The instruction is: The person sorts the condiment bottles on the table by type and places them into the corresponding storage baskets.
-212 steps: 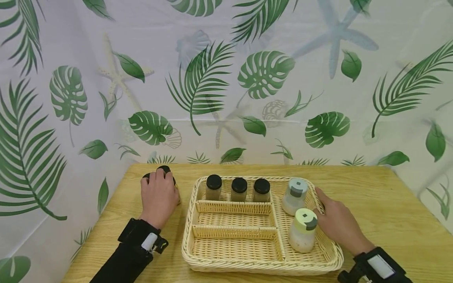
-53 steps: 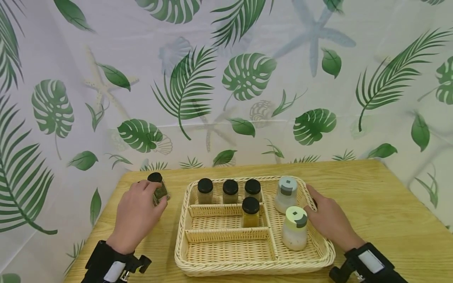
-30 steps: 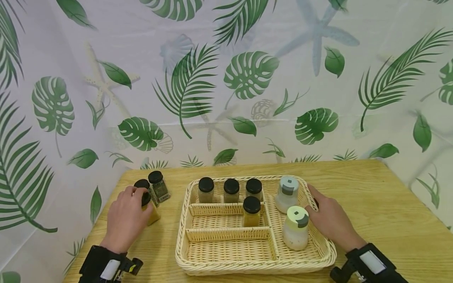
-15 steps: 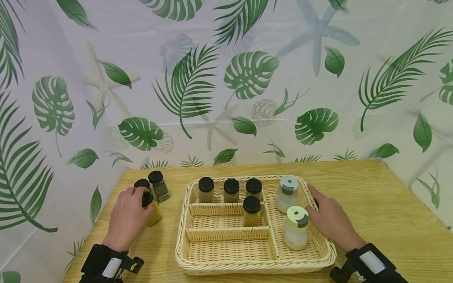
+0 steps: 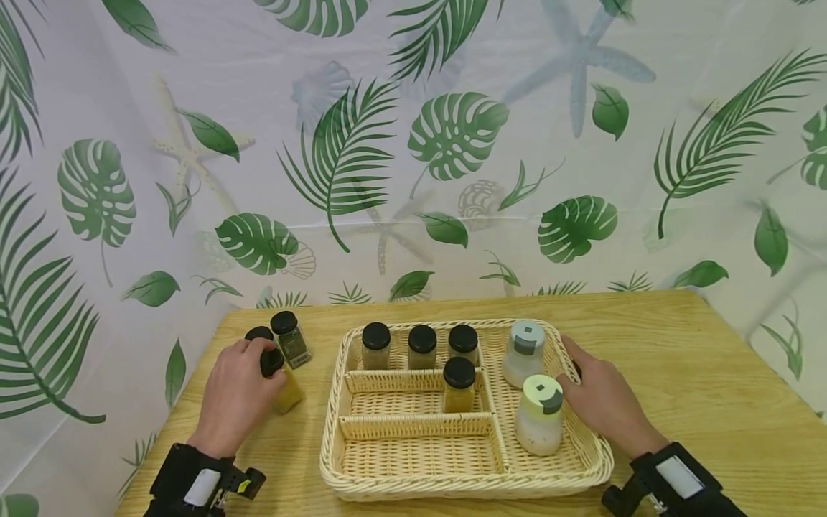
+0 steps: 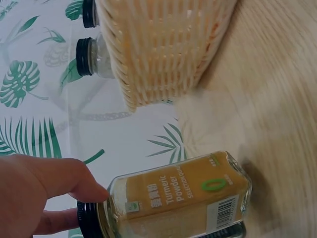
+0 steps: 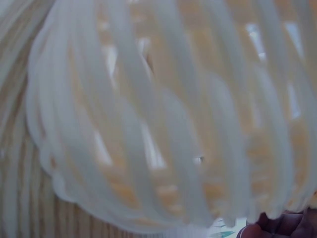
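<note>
In the head view my left hand [image 5: 229,398] pinches a turmeric powder jar [image 5: 288,395] by its black lid, left of the basket. The jar leans, its base toward the basket; the left wrist view shows its label [image 6: 171,191] with the thumb and a finger at the lid. Behind it stand two more black-lidded jars: a dark herb jar [image 5: 293,345] and one mostly hidden, its lid [image 5: 260,333] showing. My right hand [image 5: 607,409] grips the right rim of the wicker basket [image 5: 465,492], thumb over the edge.
Three black-lidded jars [image 5: 422,348] stand in the basket's back compartment, and a yellow-filled jar [image 5: 459,388] in the middle one. The right compartment holds a blue-lidded shaker [image 5: 525,355] and a yellow-lidded shaker [image 5: 540,416]. A leaf-printed cloth [image 5: 388,143] hangs behind the table [image 5: 678,359].
A yellow-filled jar has come into the middle compartment since the earliest frame. My left hand has gone from the herb jar to the turmeric jar and tilted it. The right hand keeps its grip.
</note>
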Action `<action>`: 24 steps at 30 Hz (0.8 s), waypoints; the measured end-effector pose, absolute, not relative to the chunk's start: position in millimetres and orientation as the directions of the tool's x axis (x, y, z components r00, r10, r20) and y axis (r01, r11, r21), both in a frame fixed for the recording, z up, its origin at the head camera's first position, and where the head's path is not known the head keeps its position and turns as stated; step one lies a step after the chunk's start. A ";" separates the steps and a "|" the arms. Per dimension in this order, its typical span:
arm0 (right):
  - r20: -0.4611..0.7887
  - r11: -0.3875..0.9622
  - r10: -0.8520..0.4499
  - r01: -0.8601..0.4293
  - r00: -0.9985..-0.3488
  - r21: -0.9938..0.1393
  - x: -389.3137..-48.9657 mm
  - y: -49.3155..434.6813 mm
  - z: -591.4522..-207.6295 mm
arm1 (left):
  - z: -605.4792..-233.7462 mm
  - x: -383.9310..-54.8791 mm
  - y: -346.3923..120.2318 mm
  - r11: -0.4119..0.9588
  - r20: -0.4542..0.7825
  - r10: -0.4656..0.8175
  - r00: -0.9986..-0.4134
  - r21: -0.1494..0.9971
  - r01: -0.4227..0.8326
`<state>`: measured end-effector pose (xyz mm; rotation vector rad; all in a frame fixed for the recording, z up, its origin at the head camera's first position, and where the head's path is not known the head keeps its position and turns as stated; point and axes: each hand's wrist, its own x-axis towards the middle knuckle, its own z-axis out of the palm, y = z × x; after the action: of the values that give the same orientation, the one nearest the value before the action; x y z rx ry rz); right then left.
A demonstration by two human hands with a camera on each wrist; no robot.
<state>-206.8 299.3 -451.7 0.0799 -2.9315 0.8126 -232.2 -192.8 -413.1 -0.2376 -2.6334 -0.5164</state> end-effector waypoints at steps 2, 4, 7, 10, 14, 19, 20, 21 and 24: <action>0.113 0.855 -0.026 -0.080 -0.993 -0.513 -206.8 298.9 -451.1 | -409.9 -231.7 -191.2 0.910 0.468 0.084 -0.880 0.323 0.259; 0.113 0.854 -0.027 -0.081 -0.993 -0.515 -206.7 298.6 -450.5 | -406.0 -231.5 -189.2 0.905 0.475 0.087 -0.875 0.329 0.268; 0.109 0.854 -0.024 -0.077 -0.994 -0.514 -206.7 298.3 -450.1 | -399.0 -231.2 -185.8 0.897 0.483 0.098 -0.870 0.336 0.287; 0.106 0.855 -0.024 -0.075 -0.994 -0.514 -206.9 298.7 -450.9 | -391.8 -230.4 -182.1 0.889 0.495 0.111 -0.862 0.339 0.309; 0.116 0.855 -0.024 -0.080 -0.993 -0.512 -207.5 299.8 -452.0 | -378.8 -227.6 -175.3 0.877 0.520 0.128 -0.845 0.339 0.341; 0.119 0.854 -0.024 -0.082 -0.993 -0.514 -207.3 298.6 -449.7 | -362.7 -223.4 -166.6 0.862 0.545 0.166 -0.822 0.324 0.389; 0.119 0.854 -0.024 -0.082 -0.993 -0.513 -207.2 298.4 -449.5 | -360.0 -222.5 -164.6 0.861 0.549 0.175 -0.817 0.318 0.398; 0.118 0.854 -0.025 -0.083 -0.993 -0.514 -207.1 298.2 -449.1 | -357.3 -221.5 -162.4 0.857 0.553 0.185 -0.812 0.314 0.408; 0.116 0.855 -0.027 -0.083 -0.993 -0.512 -206.6 298.0 -448.3 | -349.5 -218.6 -154.5 0.851 0.561 0.205 -0.802 0.302 0.429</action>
<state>-206.6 298.0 -448.3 0.0870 -2.9246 0.8150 -218.6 -154.5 -349.5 -0.4634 -2.5006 -0.5738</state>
